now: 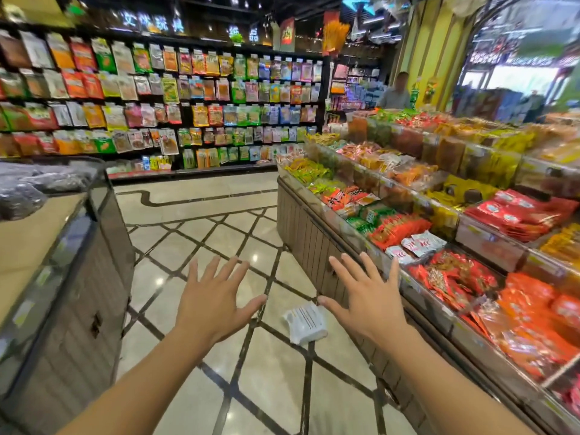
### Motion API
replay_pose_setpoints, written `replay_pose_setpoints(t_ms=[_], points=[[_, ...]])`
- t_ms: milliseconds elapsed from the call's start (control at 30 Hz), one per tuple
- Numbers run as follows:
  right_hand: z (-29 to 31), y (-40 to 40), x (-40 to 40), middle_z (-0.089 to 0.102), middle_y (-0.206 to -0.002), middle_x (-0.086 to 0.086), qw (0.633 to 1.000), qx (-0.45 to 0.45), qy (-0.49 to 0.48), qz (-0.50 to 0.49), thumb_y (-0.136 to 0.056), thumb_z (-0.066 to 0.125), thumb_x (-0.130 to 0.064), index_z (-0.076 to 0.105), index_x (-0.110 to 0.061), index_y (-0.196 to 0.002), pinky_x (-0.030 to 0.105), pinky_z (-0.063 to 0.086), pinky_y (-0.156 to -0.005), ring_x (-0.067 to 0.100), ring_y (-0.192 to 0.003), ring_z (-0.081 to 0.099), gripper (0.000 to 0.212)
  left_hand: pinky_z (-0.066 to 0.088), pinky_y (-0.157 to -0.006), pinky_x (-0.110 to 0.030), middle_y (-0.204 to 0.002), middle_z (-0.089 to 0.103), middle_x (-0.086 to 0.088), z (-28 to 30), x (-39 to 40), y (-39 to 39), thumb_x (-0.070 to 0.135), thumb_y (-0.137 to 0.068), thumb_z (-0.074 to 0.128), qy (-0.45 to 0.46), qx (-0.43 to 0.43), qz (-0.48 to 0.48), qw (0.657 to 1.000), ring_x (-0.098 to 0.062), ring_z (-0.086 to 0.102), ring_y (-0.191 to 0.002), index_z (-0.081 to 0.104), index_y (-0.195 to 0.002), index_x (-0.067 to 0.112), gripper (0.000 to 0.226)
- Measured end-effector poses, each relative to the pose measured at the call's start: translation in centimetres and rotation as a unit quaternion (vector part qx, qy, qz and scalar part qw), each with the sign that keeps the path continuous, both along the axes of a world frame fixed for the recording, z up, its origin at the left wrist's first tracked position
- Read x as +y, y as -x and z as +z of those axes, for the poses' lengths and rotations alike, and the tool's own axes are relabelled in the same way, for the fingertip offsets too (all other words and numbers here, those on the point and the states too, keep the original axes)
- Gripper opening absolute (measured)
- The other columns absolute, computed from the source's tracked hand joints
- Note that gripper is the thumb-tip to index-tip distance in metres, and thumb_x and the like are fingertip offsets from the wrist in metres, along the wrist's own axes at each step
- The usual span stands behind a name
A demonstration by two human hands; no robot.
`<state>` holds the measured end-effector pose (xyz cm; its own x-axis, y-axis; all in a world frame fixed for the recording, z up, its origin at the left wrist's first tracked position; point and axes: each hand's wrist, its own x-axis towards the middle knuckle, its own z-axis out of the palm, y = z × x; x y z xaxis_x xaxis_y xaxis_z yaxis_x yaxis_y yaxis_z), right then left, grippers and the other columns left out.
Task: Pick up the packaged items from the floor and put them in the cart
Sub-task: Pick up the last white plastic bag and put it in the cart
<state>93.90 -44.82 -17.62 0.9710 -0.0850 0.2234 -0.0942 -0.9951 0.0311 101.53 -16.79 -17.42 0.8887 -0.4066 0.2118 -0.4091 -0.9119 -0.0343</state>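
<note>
My 2 bare forearms fill the bottom of the view, reaching forward over the floor. My left hand [211, 301] is spread wide, palm down, fingers straight and fanned, holding nothing. My right hand [365, 298] does the same, thumb angled inward, fingers splayed, nothing in it either.

Between the 2 hands and below them lies the white package [306, 321], a flat, crinkled plastic pouch with lines of dark print on its face, resting on the floor [219, 233] just beside the foot of the right-hand display stand [309, 243]. My right thumb sits just above it in the view, but neither hand touches it.

The floor is glossy beige stone tile crossed by dark diagonal bands forming diamonds, with ceiling lights glinting off it. The right stand has a ribbed, vertically slatted base and clear-walled bins heaped with shiny red, orange, green and yellow snack packets [405, 227]. On my left is a counter [78, 277] with the same slatted side, a mirror-like edge, and dark plastic bags [34, 183] on top. Ahead, a tall black wall rack [163, 98] hangs rows of flat, colourful foil pouches. A person [396, 92] stands far back behind the right stand, blurred. I see no cart in this view.
</note>
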Motion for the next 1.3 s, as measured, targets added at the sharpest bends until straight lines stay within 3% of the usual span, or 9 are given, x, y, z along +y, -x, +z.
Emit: replay_pose_setpoints(t_ms=[133, 233, 400, 600, 767, 867, 1033, 1133, 1300], points=[[0.4, -8.0, -1.3, 0.015, -0.177, -0.005, 0.999, 0.019, -0.017, -0.032, -0.093, 0.02, -0.086, 0.009, -0.041, -0.168, 0.07, -0.008, -0.122, 0.027, -0.164, 0.008, 0.089, 0.013, -0.127, -0.056, -0.17, 0.032, 0.002, 0.1, -2.2, -9.4, 0.088, -0.08, -0.001, -0.005, 0.034, -0.016, 0.999, -0.027, 0.026, -0.157, 0.027, -0.165, 0.033, 0.105], [-0.3, -13.0, -3.2, 0.023, -0.175, -0.003, 0.998, 0.009, -0.043, -0.042, -0.085, 0.01, -0.088, 0.017, -0.039, -0.168, 0.069, 0.004, -0.124, 0.027, -0.163, 0.015, 0.096, 0.032, -0.12, -0.054, -0.159, 0.049, -0.001, -0.2, -4.2, -15.3, 0.084, -0.085, 0.015, -0.004, 0.029, -0.029, 0.999, -0.027, 0.043, -0.147, 0.042, -0.159, 0.028, 0.096], [-3.1, -21.6, -7.2, 0.028, -0.173, -0.005, 0.997, 0.019, -0.058, -0.055, -0.083, 0.013, -0.089, 0.021, -0.04, -0.166, 0.068, 0.013, -0.124, 0.028, -0.161, 0.021, 0.097, 0.039, -0.113, -0.051, -0.157, 0.052, -0.002, -2.0, -8.8, -24.5, 0.081, -0.092, 0.033, -0.02, 0.028, -0.033, 0.999, -0.028, 0.05, -0.141, 0.044, -0.157, 0.029, 0.084], [-7.5, -34.8, -14.0, 0.023, -0.175, -0.005, 0.994, 0.039, -0.081, -0.058, -0.085, 0.012, -0.088, 0.016, -0.04, -0.167, 0.065, 0.01, -0.125, 0.027, -0.162, 0.016, 0.096, 0.036, -0.114, -0.048, -0.16, 0.047, 0.0, -5.8, -16.3, -37.5, 0.081, -0.093, 0.031, -0.037, 0.049, -0.044, 0.997, -0.028, 0.045, -0.145, 0.038, -0.159, 0.029, 0.084], [-12.1, -46.4, -19.9, 0.018, -0.176, -0.005, 0.986, 0.099, -0.115, -0.066, -0.095, 0.031, -0.081, 0.011, -0.04, -0.167, 0.063, 0.01, -0.128, 0.025, -0.163, 0.012, 0.085, 0.034, -0.117, -0.047, -0.163, 0.044, 0.002, -9.8, -22.7, -48.6, 0.086, -0.085, 0.012, -0.062, 0.109, -0.04, 0.991, -0.025, 0.043, -0.147, 0.036, -0.16, 0.032, 0.096], [-15.0, -51.6, -22.7, 0.022, -0.175, -0.005, 0.98, 0.135, -0.125, -0.072, -0.096, 0.029, -0.081, 0.013, -0.039, -0.167, 0.062, 0.011, -0.128, 0.026, -0.162, 0.017, 0.085, 0.035, -0.117, -0.046, -0.164, 0.043, 0.001, -12.5, -26.0, -54.6, 0.084, -0.091, 0.019, -0.079, 0.147, -0.035, 0.985, -0.025, 0.043, -0.147, 0.035, -0.161, 0.031, 0.09], [-22.7, -56.9, -24.9, 0.049, -0.161, 0.003, 0.956, 0.183, -0.196, -0.121, -0.09, 0.03, -0.08, 0.045, -0.029, -0.159, 0.064, 0.035, -0.116, 0.035, -0.149, 0.044, 0.087, 0.042, -0.108, -0.045, -0.155, 0.054, -0.001, -19.8, -29.7, -60.4, 0.083, -0.087, 0.02, -0.102, 0.237, -0.046, 0.965, -0.028, 0.051, -0.139, 0.042, -0.158, 0.028, 0.092], [-28.3, -58.5, -25.4, 0.043, -0.166, -0.002, 0.933, 0.199, -0.245, -0.172, -0.092, 0.031, -0.079, 0.036, -0.034, -0.162, 0.06, 0.03, -0.12, 0.03, -0.153, 0.037, 0.084, 0.045, -0.106, -0.045, -0.155, 0.055, -0.001, -26.5, -31.1, -62.8, 0.085, -0.082, 0.011, -0.122, 0.291, -0.064, 0.947, -0.029, 0.053, -0.136, 0.045, -0.156, 0.027, 0.1], [-40.0, -59.6, -26.0, 0.032, -0.171, -0.008, 0.885, 0.247, -0.288, -0.27, -0.091, 0.027, -0.082, 0.024, -0.039, -0.165, 0.054, 0.024, -0.126, 0.024, -0.157, 0.028, 0.086, 0.045, -0.106, -0.044, -0.153, 0.056, 0.002, -40.6, -33.7, -66.9, 0.079, -0.088, 0.022, -0.202, 0.365, -0.124, 0.9, -0.027, 0.054, -0.136, 0.043, -0.156, 0.029, 0.088]])
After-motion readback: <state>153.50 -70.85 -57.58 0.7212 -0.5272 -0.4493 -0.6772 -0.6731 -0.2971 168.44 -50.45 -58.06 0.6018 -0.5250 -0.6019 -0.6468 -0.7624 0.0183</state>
